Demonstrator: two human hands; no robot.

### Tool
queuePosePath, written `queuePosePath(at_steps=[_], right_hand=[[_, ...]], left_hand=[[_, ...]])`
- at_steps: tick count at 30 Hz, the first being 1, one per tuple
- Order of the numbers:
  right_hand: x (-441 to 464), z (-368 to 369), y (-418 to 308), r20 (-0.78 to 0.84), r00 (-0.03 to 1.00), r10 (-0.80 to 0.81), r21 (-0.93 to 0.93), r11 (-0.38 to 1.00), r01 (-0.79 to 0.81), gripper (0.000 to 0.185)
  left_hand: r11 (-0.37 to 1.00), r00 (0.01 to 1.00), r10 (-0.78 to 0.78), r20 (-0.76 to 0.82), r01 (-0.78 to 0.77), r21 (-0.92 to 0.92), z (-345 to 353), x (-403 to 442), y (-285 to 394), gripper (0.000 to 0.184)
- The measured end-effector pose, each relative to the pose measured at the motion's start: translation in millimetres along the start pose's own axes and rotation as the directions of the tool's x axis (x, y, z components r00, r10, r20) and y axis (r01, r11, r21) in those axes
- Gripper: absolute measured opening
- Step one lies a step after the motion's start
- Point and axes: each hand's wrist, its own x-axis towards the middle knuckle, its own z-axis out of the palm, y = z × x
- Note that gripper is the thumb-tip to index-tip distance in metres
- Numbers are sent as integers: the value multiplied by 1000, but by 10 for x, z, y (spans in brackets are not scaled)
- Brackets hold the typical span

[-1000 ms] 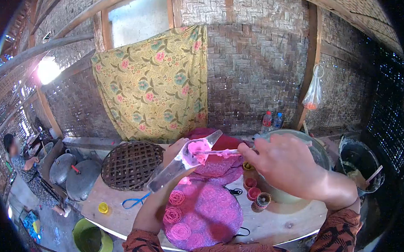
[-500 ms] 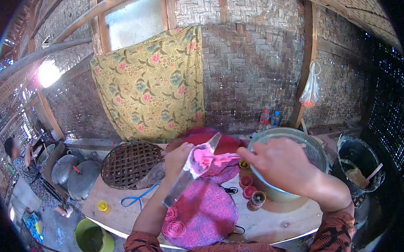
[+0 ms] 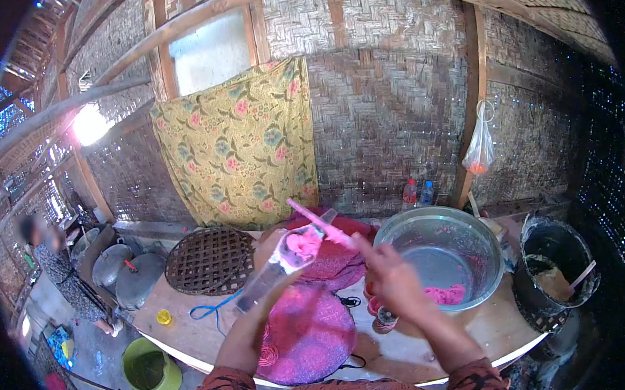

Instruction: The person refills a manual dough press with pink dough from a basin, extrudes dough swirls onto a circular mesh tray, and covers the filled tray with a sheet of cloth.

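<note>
My left hand is wrapped round a clear, long-sided press whose opening is filled with pink dough. In my right hand is a thin stick coated in pink dough, pointing up and left across the top of the press. Below the press lies a round pink-stained mat, with a coiled pink strand piece at its left edge. More pink mats lie behind. Beside my right hand, a large metal basin holds a lump of pink dough.
A woven tray, blue strap and yellow cup are left on the table. Small jars stand near my right wrist. A black bucket is right, a green bucket lower left. Another person stands far left.
My right hand has moved left and down from over the basin, uncovering its inside. The stick has come out of the press opening and now tilts upward.
</note>
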Motion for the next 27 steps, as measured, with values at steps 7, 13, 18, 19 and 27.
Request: queuePosePath(at_steps=[7, 13, 18, 19, 27], right_hand=[[-388, 372, 150, 150, 989, -3, 716, 690, -107, 57], [-401, 430, 437, 55, 989, 140, 621, 771, -144, 54], [-673, 433, 251, 42, 997, 64, 766, 639, -73, 48], [-722, 431, 232, 26, 999, 30, 815, 579, -39, 45], [-1030, -33, 1647, 300, 826, 477, -393, 851, -349, 33]], left_hand=[[974, 986, -165, -36, 168, 153, 117, -21, -193, 41], [982, 983, -184, -14, 185, 48, 291, -164, -45, 53], [966, 972, -208, 111, 187, 179, 79, -68, 282, 50], [963, 963, -243, 116, 225, 150, 81, -106, 271, 50], [925, 939, -339, -59, 321, -204, -499, -75, 528, 33]])
